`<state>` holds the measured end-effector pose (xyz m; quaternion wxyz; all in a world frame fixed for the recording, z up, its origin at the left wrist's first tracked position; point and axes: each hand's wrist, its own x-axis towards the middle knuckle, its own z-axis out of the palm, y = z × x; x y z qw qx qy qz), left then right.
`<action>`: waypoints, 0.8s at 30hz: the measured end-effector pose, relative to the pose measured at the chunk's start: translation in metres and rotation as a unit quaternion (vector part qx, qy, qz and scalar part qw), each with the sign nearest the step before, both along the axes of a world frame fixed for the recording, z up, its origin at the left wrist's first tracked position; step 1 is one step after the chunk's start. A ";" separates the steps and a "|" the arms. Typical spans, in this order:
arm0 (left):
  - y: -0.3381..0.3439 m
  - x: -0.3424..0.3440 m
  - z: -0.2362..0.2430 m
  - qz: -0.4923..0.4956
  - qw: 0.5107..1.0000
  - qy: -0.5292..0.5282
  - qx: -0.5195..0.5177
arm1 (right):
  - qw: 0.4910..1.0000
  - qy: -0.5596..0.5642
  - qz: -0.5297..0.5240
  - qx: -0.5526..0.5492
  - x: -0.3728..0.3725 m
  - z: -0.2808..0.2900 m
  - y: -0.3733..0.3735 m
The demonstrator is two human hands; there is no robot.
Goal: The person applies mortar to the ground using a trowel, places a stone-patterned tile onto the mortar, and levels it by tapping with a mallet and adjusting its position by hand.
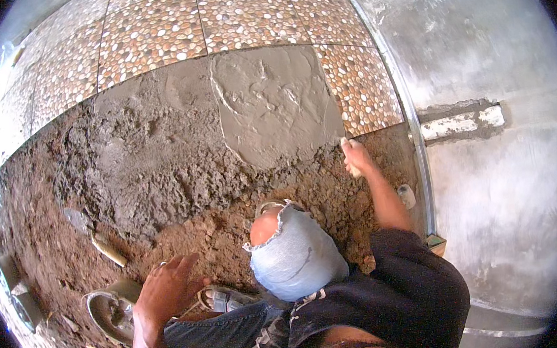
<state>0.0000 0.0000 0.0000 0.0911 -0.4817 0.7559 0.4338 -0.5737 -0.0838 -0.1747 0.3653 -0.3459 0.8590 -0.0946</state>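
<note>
Mortar (272, 101) lies in a smooth wet square ahead of the squatting person. Nearest, the left hand (169, 286) hangs beside a bucket (127, 290), fingers stretched out and loosely apart, seemingly for balance. Just beyond, a trowel (108, 250) rests on the soil (54, 260), probably laid within easy reach. The right hand (358, 157) has its fingers clamped on a pale handle (356, 170) at the square's near right corner; I cannot tell what tool it belongs to. The square's right edge meets a pebble-patterned tile (362, 87); the wall (494, 221) limits room that side, while leftward looks freer.
</note>
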 end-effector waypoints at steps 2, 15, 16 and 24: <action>-0.002 0.001 0.003 0.010 1.000 -0.003 0.006 | 0.997 -0.071 -0.006 0.015 0.003 0.026 -0.020; 0.001 0.001 -0.003 -0.003 1.000 -0.011 -0.013 | 0.989 -0.067 0.123 0.052 -0.030 0.015 0.054; -0.001 0.000 -0.002 -0.006 1.000 -0.011 -0.014 | 0.991 -0.036 0.131 0.012 -0.032 0.007 0.066; 0.001 0.001 -0.010 -0.020 0.999 -0.011 -0.035 | 0.996 -0.081 -0.008 -0.029 -0.044 -0.019 0.058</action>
